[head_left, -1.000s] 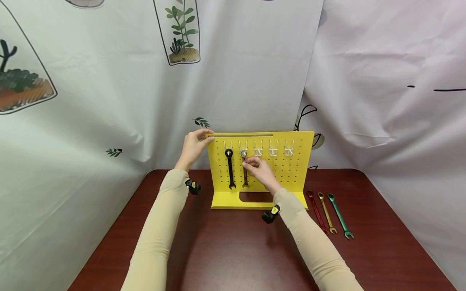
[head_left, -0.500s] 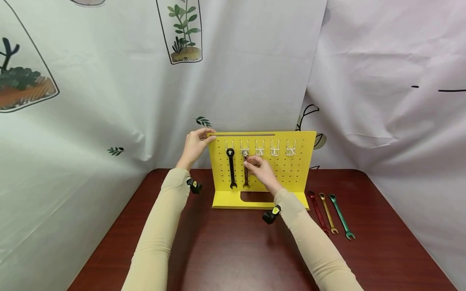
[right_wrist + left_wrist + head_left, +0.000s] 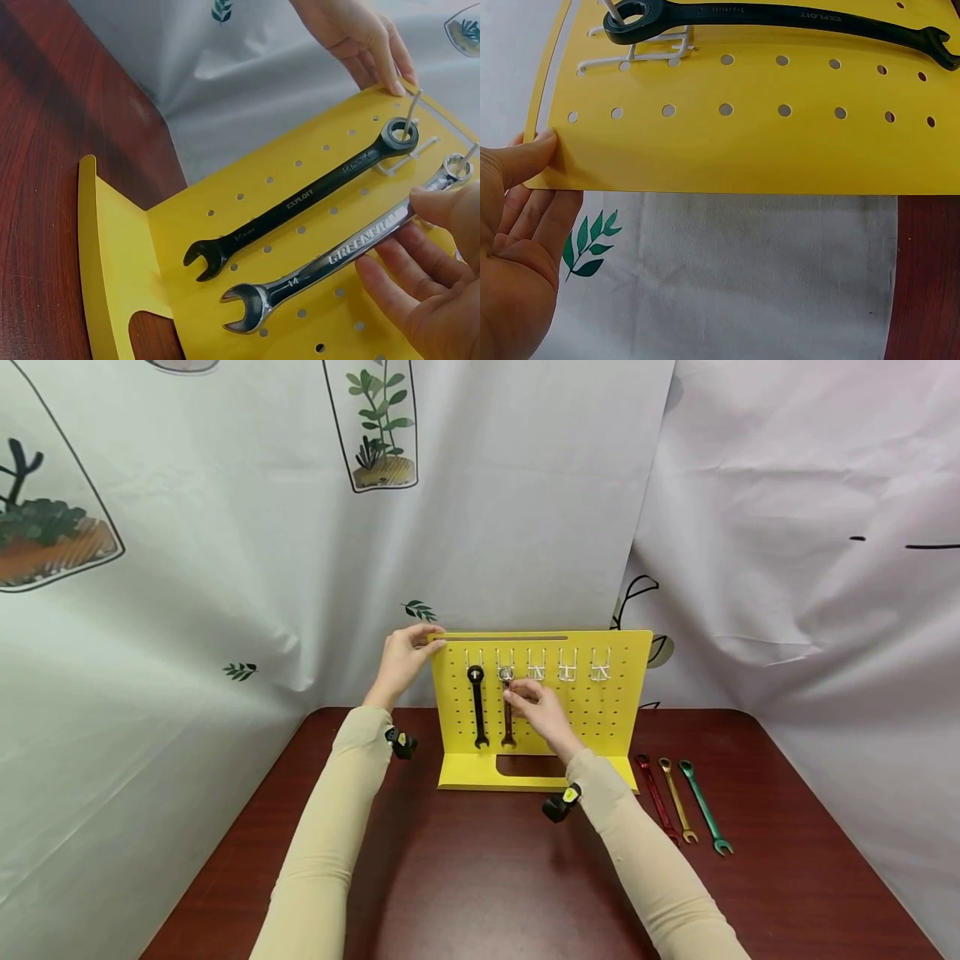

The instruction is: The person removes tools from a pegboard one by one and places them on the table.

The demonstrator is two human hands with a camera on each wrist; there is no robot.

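My left hand (image 3: 401,662) grips the top left corner of a yellow pegboard stand (image 3: 555,718). In the left wrist view its thumb lies on the front face, with fingers behind the edge. My right hand (image 3: 546,714) pinches a silver combination wrench (image 3: 337,255) near its ring end. That ring is around the tip of a white hook (image 3: 469,156), and the shank points down along the board. Just left of it, a black combination wrench (image 3: 478,710) hangs by its ring on the leftmost hook, open end down.
Three more wrenches lie on the dark red table (image 3: 450,877) right of the stand: red (image 3: 657,797), gold (image 3: 678,800) and green (image 3: 705,806). Several white double hooks (image 3: 567,667) line the board's upper part. A patterned white cloth (image 3: 525,510) hangs behind.
Both hands keep their hold, left on the board and right on the silver wrench. The head view has shifted slightly; the wrenches show no clear movement.
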